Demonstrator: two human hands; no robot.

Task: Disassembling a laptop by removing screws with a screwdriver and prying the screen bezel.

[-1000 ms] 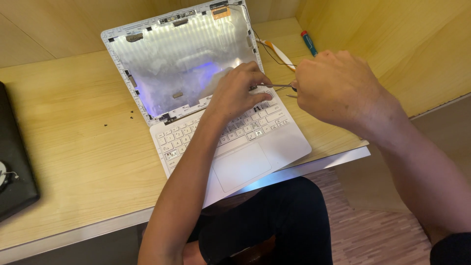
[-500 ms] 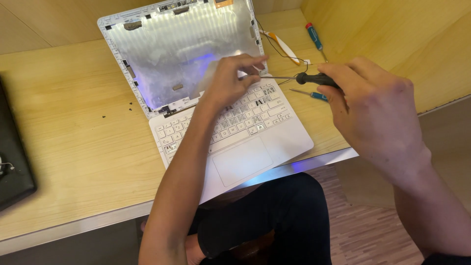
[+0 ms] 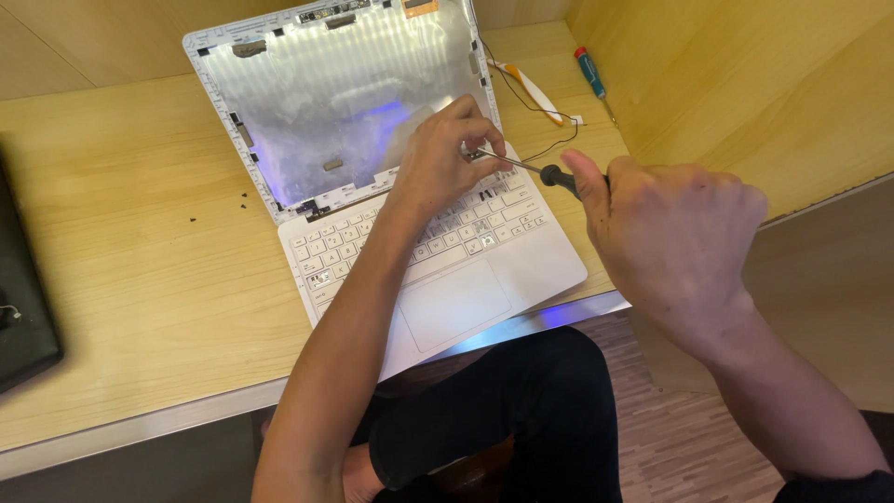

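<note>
A white laptop (image 3: 484, 279) lies open on the wooden desk, its lid (image 3: 345, 102) stripped of the screen and showing a silvery back panel. My left hand (image 3: 447, 158) rests on the right hinge area above the keyboard, fingertips pinched around the tip of a thin screwdriver (image 3: 549, 174). My right hand (image 3: 670, 233) grips the black handle of that screwdriver, off the laptop's right side. The shaft points left toward the hinge.
A blue-handled screwdriver (image 3: 589, 76) and a white and orange pry tool (image 3: 531, 88) lie behind the laptop on the right, with a thin black wire (image 3: 540, 149). Small screws (image 3: 237, 198) dot the desk (image 3: 140, 279) on the left. A black panel (image 3: 23, 298) sits at the far left. Wooden wall on the right.
My right hand has pulled back to the right and turned, with the screwdriver now clearly held. My left hand stays at the hinge, fingers now on the tool's tip.
</note>
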